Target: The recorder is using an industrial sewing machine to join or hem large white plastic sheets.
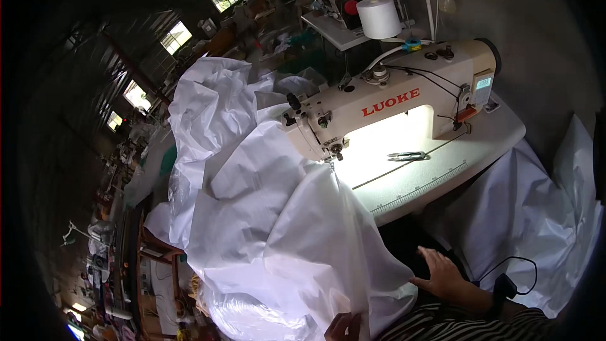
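Observation:
A large heap of white, slightly shiny fabric (297, 227) lies over the left part of the sewing machine's table and hangs toward my lap. One edge of it runs under the needle area of the white sewing machine (391, 88). My left hand (344, 327) is at the bottom edge of the view, with its curled fingers closed on the fabric; the rest of that hand is out of sight. To its right, my right hand (442, 275) has its fingers apart, the thumb beside the fabric's right edge. Thread snips (407, 156) lie on the lit machine bed.
White thread is wound on a big cone (379, 17) behind the machine. More white fabric (511, 215) hangs at the right, with a black cable (535, 271) in front. The machine table (404, 199) ends just before my right hand. A cluttered workshop stretches off to the left.

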`<action>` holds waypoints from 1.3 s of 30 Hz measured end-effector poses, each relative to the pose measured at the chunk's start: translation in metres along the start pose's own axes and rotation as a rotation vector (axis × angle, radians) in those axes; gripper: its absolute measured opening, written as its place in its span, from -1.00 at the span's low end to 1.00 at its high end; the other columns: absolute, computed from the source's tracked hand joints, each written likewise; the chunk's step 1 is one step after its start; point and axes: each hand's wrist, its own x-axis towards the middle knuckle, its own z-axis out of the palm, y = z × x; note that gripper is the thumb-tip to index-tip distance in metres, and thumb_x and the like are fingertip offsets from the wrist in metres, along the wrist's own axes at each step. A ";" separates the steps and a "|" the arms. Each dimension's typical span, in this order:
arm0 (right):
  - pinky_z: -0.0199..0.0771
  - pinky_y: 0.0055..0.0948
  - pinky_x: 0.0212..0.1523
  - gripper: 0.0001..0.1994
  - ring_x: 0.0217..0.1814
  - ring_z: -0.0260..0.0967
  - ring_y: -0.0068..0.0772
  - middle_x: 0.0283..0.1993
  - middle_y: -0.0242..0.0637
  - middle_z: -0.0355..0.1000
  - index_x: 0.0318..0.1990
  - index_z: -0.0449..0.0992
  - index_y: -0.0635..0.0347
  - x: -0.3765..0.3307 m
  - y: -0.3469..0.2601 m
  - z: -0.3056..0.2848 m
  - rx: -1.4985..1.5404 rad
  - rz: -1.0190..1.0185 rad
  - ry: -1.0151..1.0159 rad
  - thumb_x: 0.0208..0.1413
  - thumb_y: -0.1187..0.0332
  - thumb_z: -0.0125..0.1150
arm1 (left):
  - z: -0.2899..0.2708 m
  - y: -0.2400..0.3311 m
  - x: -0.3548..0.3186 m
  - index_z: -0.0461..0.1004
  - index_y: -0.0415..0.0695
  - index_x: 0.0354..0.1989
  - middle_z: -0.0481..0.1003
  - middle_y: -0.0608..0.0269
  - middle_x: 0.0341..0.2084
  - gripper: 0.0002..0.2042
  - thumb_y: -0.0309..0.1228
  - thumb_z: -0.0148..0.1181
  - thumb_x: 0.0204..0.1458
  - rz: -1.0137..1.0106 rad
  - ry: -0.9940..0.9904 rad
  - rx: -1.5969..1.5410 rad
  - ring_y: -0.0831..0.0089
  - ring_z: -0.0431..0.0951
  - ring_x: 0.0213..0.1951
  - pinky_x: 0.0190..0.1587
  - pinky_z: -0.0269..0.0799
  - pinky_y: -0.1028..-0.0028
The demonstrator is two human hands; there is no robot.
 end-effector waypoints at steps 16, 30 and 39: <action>0.34 -0.38 -0.57 -0.82 -0.58 0.32 -0.36 -0.47 -0.38 0.29 -0.40 0.37 0.05 -0.017 -0.069 0.005 0.383 -0.812 -0.227 0.09 0.22 0.20 | 0.005 0.010 0.001 0.48 -0.36 -0.24 0.50 -0.02 -0.39 -0.89 -0.68 0.09 0.07 0.003 -0.257 -0.225 0.17 0.52 -0.41 -0.35 0.45 0.37; 0.53 -0.25 -0.19 -0.37 -0.20 0.54 -0.03 -0.27 -0.02 0.54 0.34 0.08 0.42 0.142 -0.057 0.038 0.159 -0.012 -0.289 0.21 0.28 0.10 | 0.002 0.055 0.041 0.45 -0.17 -0.34 0.49 0.04 -0.43 -0.93 -0.54 0.12 -0.02 0.718 -0.317 0.402 0.06 0.52 -0.48 -0.47 0.48 0.20; 0.47 -0.18 -0.56 -0.47 -0.52 0.54 -0.20 -0.51 -0.21 0.53 0.25 0.22 0.53 0.159 -0.070 0.069 -0.332 -0.106 -0.170 0.13 0.43 0.00 | 0.002 0.031 0.096 0.45 -0.14 -0.34 0.50 0.05 -0.43 -0.92 -0.53 0.11 -0.02 0.634 -0.303 0.442 0.05 0.52 -0.54 -0.49 0.48 0.20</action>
